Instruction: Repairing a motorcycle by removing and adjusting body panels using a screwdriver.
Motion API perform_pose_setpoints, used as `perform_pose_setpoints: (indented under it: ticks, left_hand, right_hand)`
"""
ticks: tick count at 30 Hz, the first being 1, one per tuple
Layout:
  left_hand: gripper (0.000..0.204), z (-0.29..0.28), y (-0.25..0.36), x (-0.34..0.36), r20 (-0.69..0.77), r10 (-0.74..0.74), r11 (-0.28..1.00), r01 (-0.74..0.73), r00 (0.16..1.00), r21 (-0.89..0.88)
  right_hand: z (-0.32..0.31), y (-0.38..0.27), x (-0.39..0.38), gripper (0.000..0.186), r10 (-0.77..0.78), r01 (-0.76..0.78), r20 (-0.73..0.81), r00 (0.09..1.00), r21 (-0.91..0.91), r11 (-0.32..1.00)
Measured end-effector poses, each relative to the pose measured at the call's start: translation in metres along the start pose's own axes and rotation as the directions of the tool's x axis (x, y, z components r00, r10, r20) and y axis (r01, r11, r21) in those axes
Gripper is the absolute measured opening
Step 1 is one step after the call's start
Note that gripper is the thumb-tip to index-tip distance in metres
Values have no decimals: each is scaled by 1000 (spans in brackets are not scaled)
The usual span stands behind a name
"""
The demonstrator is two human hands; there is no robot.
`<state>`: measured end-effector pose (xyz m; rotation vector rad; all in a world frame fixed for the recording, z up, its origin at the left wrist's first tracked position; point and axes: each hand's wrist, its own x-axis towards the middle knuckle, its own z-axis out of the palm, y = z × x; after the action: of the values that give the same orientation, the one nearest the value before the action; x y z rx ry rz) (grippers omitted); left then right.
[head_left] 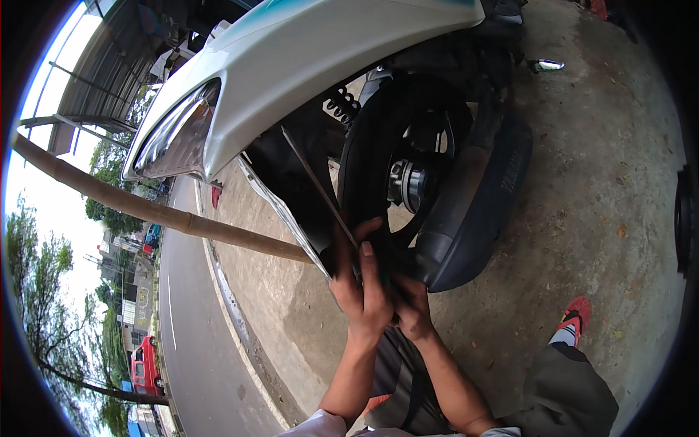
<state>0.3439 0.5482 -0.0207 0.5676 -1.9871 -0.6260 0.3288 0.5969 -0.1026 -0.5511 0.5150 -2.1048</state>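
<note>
A person's two hands work at the near side of a white motorcycle's rear wheel [362, 156], left of the dark exhaust [491, 200]. The left hand [366, 295] closes around the near end of a slim metal rod [314, 181], which slants far and left past the wheel. The right hand [412, 309] curls just beside it; whether it grips anything cannot be told. A bamboo pole [167, 215] stretches at left.
</note>
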Motion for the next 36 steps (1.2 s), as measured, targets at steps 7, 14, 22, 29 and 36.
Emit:
perform_pose_setpoints:
  ticks: [7,14,22,29,36]
  left_hand:
    - [42,-2,-3,-6,-25,45,999,-45,999,12]
    - [42,-1,-8,-5,-13,82,997,-81,997,18]
    - [42,1,0,-2,-46,36,999,-38,998,-38]
    - [44,-1,-1,-2,-42,28,999,-29,999,-25]
    - [45,-1,-2,-5,-12,35,999,-35,999,-8]
  right_hand:
    - [-2,-9,-3,13,30,-29,38,999,-48,998]
    - [-5,-6,-4,14,30,-29,44,999,-20,999]
    - [-2,-10,2,13,-26,32,74,997,-79,996]
    - [3,-14,1,15,33,-29,39,999,-84,996]
    - [-2,-12,-3,15,-1,5,43,999,-81,997]
